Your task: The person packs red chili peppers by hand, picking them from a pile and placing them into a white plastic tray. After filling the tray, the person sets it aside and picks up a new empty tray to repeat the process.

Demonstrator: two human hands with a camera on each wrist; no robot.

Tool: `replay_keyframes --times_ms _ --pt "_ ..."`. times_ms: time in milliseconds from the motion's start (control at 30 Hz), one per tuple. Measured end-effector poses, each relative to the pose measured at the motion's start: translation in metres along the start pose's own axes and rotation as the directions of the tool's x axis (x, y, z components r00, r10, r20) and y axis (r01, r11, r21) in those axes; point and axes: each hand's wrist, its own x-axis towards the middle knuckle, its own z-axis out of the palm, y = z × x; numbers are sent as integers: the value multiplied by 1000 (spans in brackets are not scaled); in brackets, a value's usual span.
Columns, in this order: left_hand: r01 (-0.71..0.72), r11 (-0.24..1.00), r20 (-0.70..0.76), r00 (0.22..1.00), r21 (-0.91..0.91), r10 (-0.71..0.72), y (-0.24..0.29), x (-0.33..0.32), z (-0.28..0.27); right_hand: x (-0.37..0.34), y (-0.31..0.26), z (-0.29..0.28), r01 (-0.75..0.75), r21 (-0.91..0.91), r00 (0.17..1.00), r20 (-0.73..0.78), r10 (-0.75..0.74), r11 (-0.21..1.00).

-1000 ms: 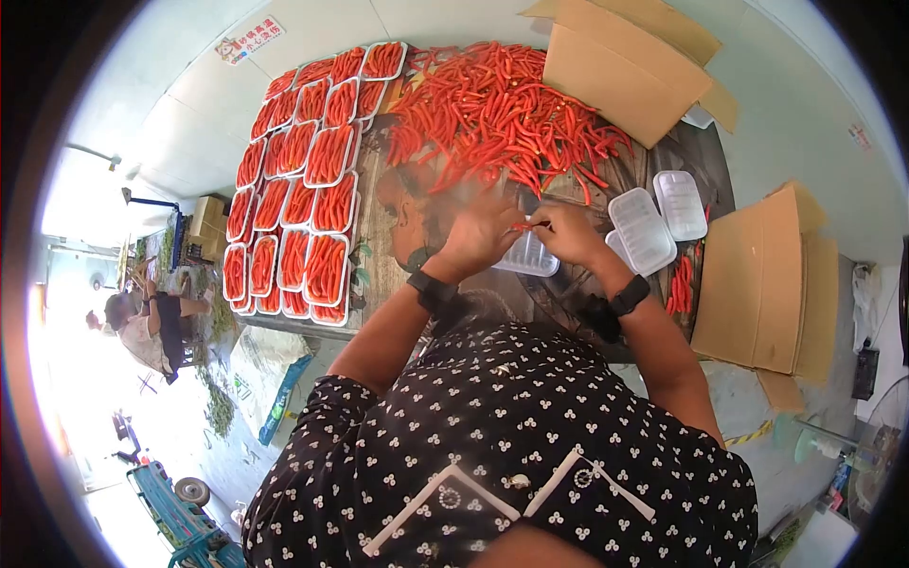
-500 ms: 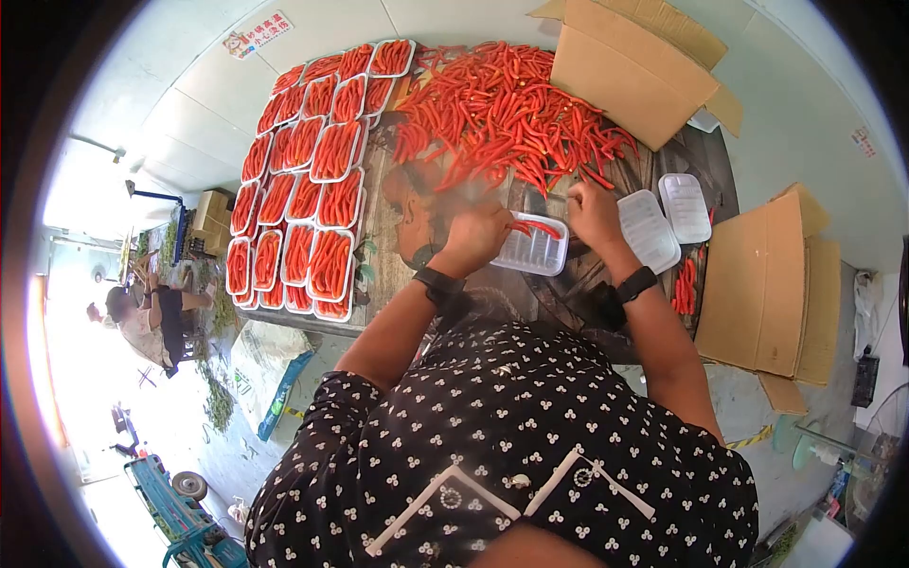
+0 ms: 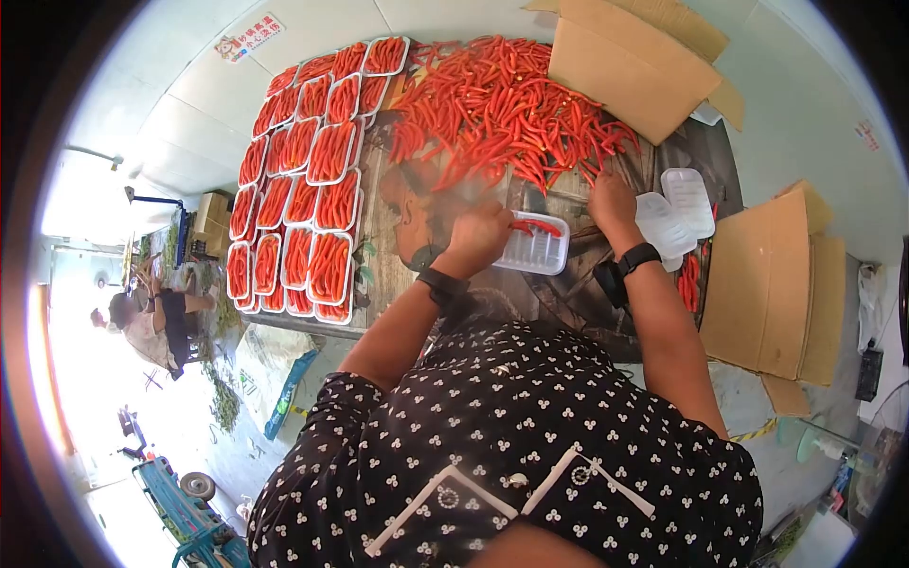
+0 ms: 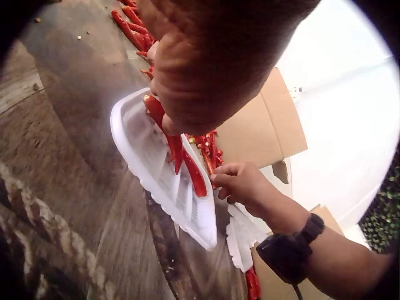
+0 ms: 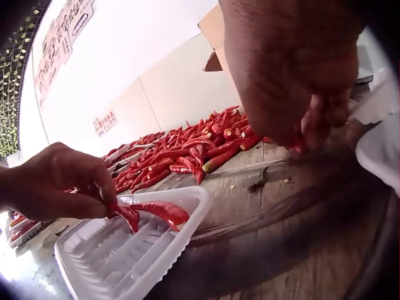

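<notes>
My left hand (image 3: 478,237) pinches red chili peppers (image 4: 173,140) at the left end of a white plastic tray (image 3: 535,260). Their tips hang into the ribbed tray, where another chili (image 5: 165,214) lies slanted near the far end. To the right of the tray, my right hand (image 3: 614,204) reaches the near edge of a large heap of chilies (image 3: 502,109). Its thumb and fingers pinch the end of a red chili (image 4: 213,177), seen in the left wrist view. From the right wrist, the back of that hand mostly hides its fingertips.
Stacked trays full of chilies (image 3: 331,204) cover the table's left side. Empty white trays (image 3: 688,202) lie at right, with a few chilies (image 3: 688,282) below them. One cardboard box (image 3: 634,71) stands behind, another (image 3: 757,284) at the right edge. A person (image 3: 151,322) sits far left.
Both hands were together over the tray with a chili. My right hand has since moved right and forward to the heap's edge; chilies now show in the tray beside the left hand.
</notes>
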Motion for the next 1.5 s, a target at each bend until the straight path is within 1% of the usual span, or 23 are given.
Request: replay_keyframes --times_ms 33,67,167,233,267,333,367,433,467,533,567,633,733,800,867,933,1100,1200,1267,1333,1500 --pt "-27 1000 -29 999 12 27 1 0 -1 3 4 5 -69 0 997 22 69 998" --pt "-54 998 -57 997 24 56 2 1 -1 4 8 9 -68 -1 997 23 68 998" --pt "-51 998 -51 997 35 53 3 1 0 5 14 11 -35 -56 998 51 38 998" --pt "-46 998 -33 998 34 47 3 1 -1 2 16 12 -15 28 999 -40 16 1000" --pt "-40 999 -16 999 33 41 3 1 -1 0 18 12 -15 27 999 -40 16 1000" --pt "-46 999 -26 999 21 47 5 0 -3 -10 14 1 118 117 991 -75 -110 986" --pt "-53 999 -33 998 8 53 6 -2 -3 -17 10 0 117 116 991 -72 -109 986" --pt "-78 997 -55 995 5 78 9 -4 -1 -33 -2 -3 305 196 951 -122 -286 932" --pt "-104 995 -78 992 5 104 11 -5 0 -41 -10 -6 302 193 951 -122 -282 934" --pt "-132 991 -103 986 -8 131 13 -6 0 -51 -26 -13 352 236 933 -11 -360 906" --pt "-155 988 -130 980 -18 151 13 -7 0 -52 -29 -10 351 235 933 -12 -359 906" --pt "-157 987 -118 981 -28 153 8 -9 1 -54 -32 2 325 78 932 145 -333 942" --pt "-148 989 -91 985 -28 145 5 -12 -1 -55 -34 15 373 98 915 123 -383 923" --pt "-141 990 -76 987 -20 139 6 -11 -2 -56 -35 16 381 89 912 127 -390 920" --pt "-96 995 -44 995 -41 94 6 -12 -1 -57 -37 14 384 79 910 132 -392 920" --pt "-87 995 -43 995 -45 85 7 -11 1 -58 -39 12 367 112 916 130 -380 923" --pt "-78 996 -36 996 -49 77 5 -9 5 -58 -43 10 330 106 928 146 -343 938" --pt "-68 998 -26 997 2 68 2 -8 9 -58 -43 11 330 115 929 139 -344 937" --pt "-75 997 -31 997 11 75 2 -6 10 -59 -40 16 337 122 928 125 -351 934" --pt "-84 996 -35 996 9 85 1 -6 12 -60 -38 22 360 141 930 29 -367 922" --pt "-124 991 -58 990 48 126 -2 -4 16 -60 -36 24 344 143 934 49 -354 928"
